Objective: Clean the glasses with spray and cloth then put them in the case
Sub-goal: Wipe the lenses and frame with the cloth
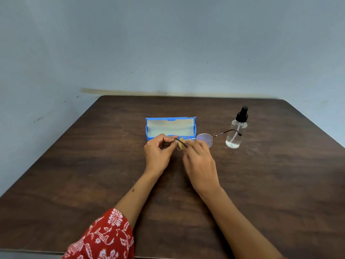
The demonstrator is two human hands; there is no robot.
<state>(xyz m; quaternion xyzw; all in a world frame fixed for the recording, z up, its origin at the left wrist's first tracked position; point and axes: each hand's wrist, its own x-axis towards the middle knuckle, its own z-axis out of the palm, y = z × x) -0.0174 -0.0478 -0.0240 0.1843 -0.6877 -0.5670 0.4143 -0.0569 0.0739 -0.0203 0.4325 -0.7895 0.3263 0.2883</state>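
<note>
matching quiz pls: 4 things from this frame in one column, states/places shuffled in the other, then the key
Things:
1. blue plastic glasses case
2. clear spray bottle with black pump top
3. thin metal round-lens glasses
4. small tan cloth

States:
A. pressed against a lens
B. upright at the table's right
C. lid open, nothing inside
D. held in both hands above the table

Pairs: 1-C, 2-B, 3-D, 4-A

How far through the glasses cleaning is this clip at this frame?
Midway. The spray bottle stands aside on the table, so spraying may be over. The left hand holds the glasses while the right hand presses a tan cloth to one lens. The open blue case holds no glasses yet.
</note>
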